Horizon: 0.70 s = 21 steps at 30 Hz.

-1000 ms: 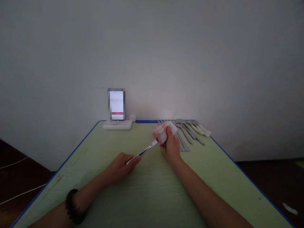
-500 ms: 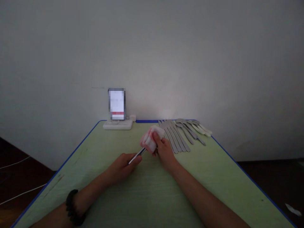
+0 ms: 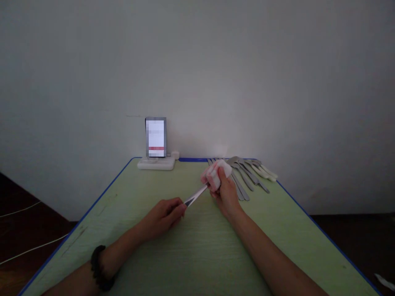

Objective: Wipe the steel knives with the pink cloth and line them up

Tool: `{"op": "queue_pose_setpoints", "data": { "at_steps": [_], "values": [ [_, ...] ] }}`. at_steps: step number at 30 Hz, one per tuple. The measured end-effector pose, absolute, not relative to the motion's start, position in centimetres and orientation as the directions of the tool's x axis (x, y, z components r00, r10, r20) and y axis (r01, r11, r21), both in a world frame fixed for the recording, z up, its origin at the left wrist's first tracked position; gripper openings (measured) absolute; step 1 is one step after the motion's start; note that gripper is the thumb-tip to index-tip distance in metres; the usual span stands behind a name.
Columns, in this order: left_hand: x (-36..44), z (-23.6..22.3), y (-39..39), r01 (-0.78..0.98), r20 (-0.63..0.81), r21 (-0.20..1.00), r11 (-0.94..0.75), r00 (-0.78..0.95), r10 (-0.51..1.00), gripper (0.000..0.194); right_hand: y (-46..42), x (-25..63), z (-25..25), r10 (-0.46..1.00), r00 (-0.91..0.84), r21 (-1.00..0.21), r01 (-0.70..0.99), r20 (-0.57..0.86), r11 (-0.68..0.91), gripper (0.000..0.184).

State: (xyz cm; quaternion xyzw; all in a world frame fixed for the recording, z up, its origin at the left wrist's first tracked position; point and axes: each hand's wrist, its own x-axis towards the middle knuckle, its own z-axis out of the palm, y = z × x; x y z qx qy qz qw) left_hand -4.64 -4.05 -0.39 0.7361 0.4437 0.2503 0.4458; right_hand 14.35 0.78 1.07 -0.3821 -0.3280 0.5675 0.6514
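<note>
My left hand [image 3: 168,216] is closed on one end of a shiny metal cutlery piece [image 3: 195,196], which slants up to the right above the table. Its far end is hidden inside a folded pink-and-white cloth [image 3: 215,176], so I cannot tell which kind of cutlery it is. My right hand [image 3: 227,193] is closed on that cloth, thumb on top, wrapping it around the metal. Just behind the right hand lie several flat metal utensils [image 3: 241,191], partly covered by the hand and cloth.
Spoons [image 3: 247,181] and white-handled cutlery [image 3: 263,170] lie at the table's back right. A lit phone [image 3: 156,137] leans upright on a white base [image 3: 156,164] at the back left. The green table [image 3: 185,263] has a blue edge and meets a grey wall.
My right hand and the cloth have slid up and right along the metal piece, away from my left hand. More of the shiny metal shows between them.
</note>
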Motion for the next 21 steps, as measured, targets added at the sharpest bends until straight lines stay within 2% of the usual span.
{"op": "queue_pose_setpoints", "data": {
  "at_steps": [3, 7, 11, 13, 21],
  "values": [
    [-4.5, -0.2, -4.0, 0.455, -0.042, 0.863, -0.219, 0.496, 0.867, 0.038, 0.6, 14.0, 0.7, 0.992, 0.128, -0.880, -0.472, -0.001, 0.060, 0.045],
    [-4.5, -0.5, -3.9, 0.446, 0.018, 0.853, -0.272, 0.495, 0.868, 0.038, -0.1, 13.0, 0.5, 0.993, 0.120, -0.912, -0.405, 0.016, 0.064, 0.047],
    [-4.7, -1.1, -3.7, 0.410, 0.040, 0.866, -0.286, 0.513, 0.858, 0.038, -1.6, 11.3, -0.2, 0.999, -0.036, -0.974, -0.226, 0.023, 0.015, 0.048],
    [-4.7, -1.3, -3.6, 0.396, 0.055, 0.867, -0.303, 0.528, 0.848, 0.039, -2.2, 10.6, -0.7, 0.996, -0.091, -0.980, -0.199, 0.013, -0.006, 0.046],
    [-4.6, -0.5, -3.8, 0.372, 0.043, 0.895, -0.245, 0.474, 0.879, 0.039, -2.3, 10.2, -0.9, 0.992, -0.032, -0.942, -0.309, -0.126, -0.129, 0.037]
  ]
}}
